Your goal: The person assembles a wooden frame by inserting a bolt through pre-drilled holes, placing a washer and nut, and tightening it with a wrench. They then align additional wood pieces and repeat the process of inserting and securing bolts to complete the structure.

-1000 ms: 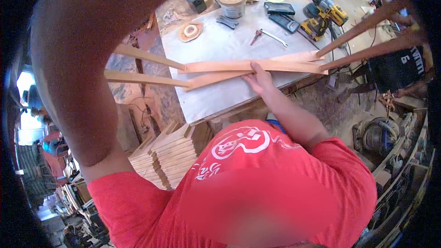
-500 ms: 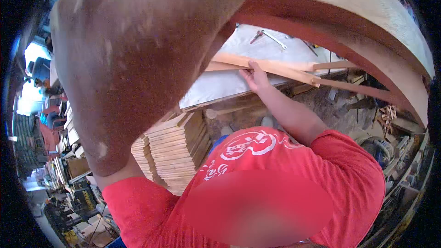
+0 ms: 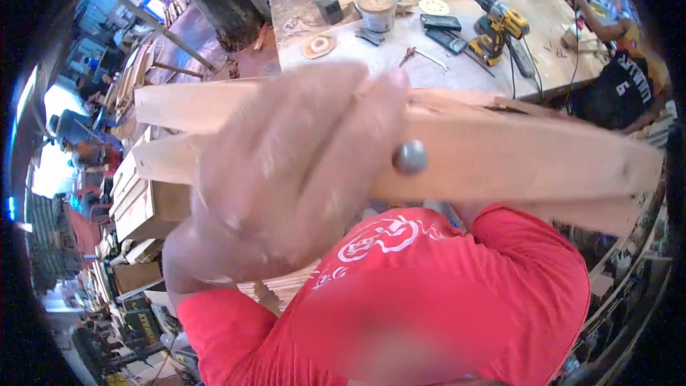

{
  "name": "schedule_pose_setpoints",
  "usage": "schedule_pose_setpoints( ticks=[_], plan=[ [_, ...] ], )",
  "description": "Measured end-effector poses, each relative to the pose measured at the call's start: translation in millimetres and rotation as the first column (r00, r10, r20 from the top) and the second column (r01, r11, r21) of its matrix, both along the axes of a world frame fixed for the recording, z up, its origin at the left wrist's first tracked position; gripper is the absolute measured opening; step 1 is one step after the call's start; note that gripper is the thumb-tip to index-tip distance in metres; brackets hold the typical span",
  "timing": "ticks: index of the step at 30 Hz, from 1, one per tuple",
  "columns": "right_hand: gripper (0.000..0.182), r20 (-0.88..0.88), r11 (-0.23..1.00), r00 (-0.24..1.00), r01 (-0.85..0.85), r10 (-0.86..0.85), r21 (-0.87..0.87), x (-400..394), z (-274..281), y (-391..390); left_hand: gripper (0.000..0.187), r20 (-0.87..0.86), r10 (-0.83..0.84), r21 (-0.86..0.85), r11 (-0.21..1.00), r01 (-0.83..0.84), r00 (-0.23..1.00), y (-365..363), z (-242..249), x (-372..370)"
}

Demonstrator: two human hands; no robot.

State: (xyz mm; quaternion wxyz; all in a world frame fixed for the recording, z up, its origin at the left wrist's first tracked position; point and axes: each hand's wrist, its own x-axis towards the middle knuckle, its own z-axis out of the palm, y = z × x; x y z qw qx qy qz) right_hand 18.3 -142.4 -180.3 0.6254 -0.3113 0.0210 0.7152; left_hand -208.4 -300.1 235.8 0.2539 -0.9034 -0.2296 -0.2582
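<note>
My left hand, large and blurred close to the camera, is closed around a pair of pale wooden slats held up in front of my chest. The slats lie across each other, and their ends spread apart on the left. A round metal bolt head sits on the front slat, just right of my fingers. My right forearm passes behind the wood, which hides my right hand. Beyond the slats, a combination wrench lies on the worktable.
On the worktable are a yellow cordless drill, a tub, sanding discs and dark cases. A co-worker in a black jersey is at the right. A thick post stands behind; stacked boards are at left.
The wood and my left hand have moved down from the top of the view, uncovering the tabletop. My right hand, on a slat before, is now hidden behind the wood.
</note>
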Motion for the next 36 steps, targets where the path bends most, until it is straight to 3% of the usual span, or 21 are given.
schedule_pose_setpoints(
  ticks=[2,3,4,5,7,10,11,13,14,15,17,20,22,24,29,31,34,36],
  plan=[
    [0.024,-0.067,0.998,0.997,-0.036,0.033,-0.045,4.8,-11.7,2.9,0.038,0.082,-0.066,-0.053,0.996,0.071,0.994,-20.8,-1.8,2.1],
    [0.026,0.016,0.996,0.998,0.066,-0.066,0.055,-0.5,-8.4,-0.6,0.036,0.027,-0.067,-0.134,0.988,0.07,0.997,-31.4,-0.5,-0.1],
    [0.029,0.013,0.993,0.999,0.037,-0.038,0.108,3.1,-13.4,1.6,0.034,-0.028,-0.076,-0.213,0.975,0.068,0.997,-37.0,-0.3,-1.2],
    [0.03,0.003,0.994,0.999,0.053,-0.054,0.099,5.0,-12.3,2.3,0.034,-0.023,-0.071,-0.205,0.976,0.065,0.997,-39.8,-4.3,-2.7],
    [0.032,-0.004,0.996,0.998,0.062,-0.062,0.071,5.5,-15.3,-7.3,0.03,0.128,-0.217,-0.167,0.957,0.237,0.968,-47.9,-16.6,-7.7],
    [0.035,-0.02,0.997,0.998,0.067,-0.067,0.035,6.2,-13.2,-8.0,0.025,0.14,-0.272,-0.174,0.94,0.294,0.952,-65.8,-19.4,-16.0],
    [0.036,-0.042,0.996,0.996,0.077,-0.075,0.04,6.1,-14.9,-8.4,0.018,0.177,-0.336,-0.062,0.934,0.351,0.925,-66.0,-27.5,-23.0],
    [0.036,-0.068,0.995,0.994,0.093,-0.09,0.045,5.9,-15.9,-10.7,0.009,0.361,-0.43,0.448,0.858,0.251,0.827,-56.1,-63.1,-31.7],
    [0.037,-0.087,0.993,0.992,0.098,-0.092,0.059,5.9,-13.2,-12.1,0.009,0.423,-0.466,0.574,0.801,0.168,0.777,-52.5,-82.6,-34.4],
    [0.038,-0.107,0.992,0.99,0.104,-0.096,0.072,6.0,-12.0,-13.7,0.01,0.469,-0.454,0.575,0.808,0.128,0.757,-53.7,-104.6,-40.1],
    [0.039,-0.131,0.99,0.987,0.106,-0.093,0.09,7.1,-21.7,-11.1,0.01,0.541,-0.376,0.462,0.88,0.107,0.752,-55.5,-151.1,-52.3],
    [0.041,-0.149,0.987,0.981,0.139,-0.126,0.083,2.7,-27.6,-8.0,0.012,0.639,-0.105,0.028,0.993,0.114,0.762,-41.4,-237.6,-60.5],
    [0.042,-0.14,0.984,0.978,0.168,-0.158,0.067,0.5,-23.5,-8.2,0.013,0.629,0.079,-0.262,0.958,0.115,0.773,-16.0,-289.5,-57.9],
    [0.052,-0.058,0.985,0.99,0.137,-0.132,0.104,-2.5,-16.0,-13.3,0.015,0.584,0.184,-0.445,0.887,0.121,0.791,17.5,-317.8,-47.7],
    [0.038,-0.05,0.987,0.991,0.129,-0.125,0.096,-2.4,-20.2,-11.0,0.021,0.449,0.3,-0.666,0.74,0.091,0.842,107.3,-314.7,16.6],
    [0.037,-0.026,0.985,0.993,0.118,-0.115,0.126,-0.7,-26.3,-10.6,0.027,0.32,0.355,-0.657,0.751,-0.065,0.879,146.9,-342.4,42.7],
    [0.035,-0.054,0.978,0.994,0.104,-0.096,0.181,0.8,-34.6,-7.3,0.033,0.216,0.315,-0.738,0.673,-0.056,0.924,178.4,-345.4,75.8],
    [0.033,-0.014,0.978,0.996,0.088,-0.087,0.189,1.2,-40.1,-8.0,0.04,0.082,0.361,-0.736,0.65,-0.188,0.929,182.2,-348.7,94.2]
  ],
)
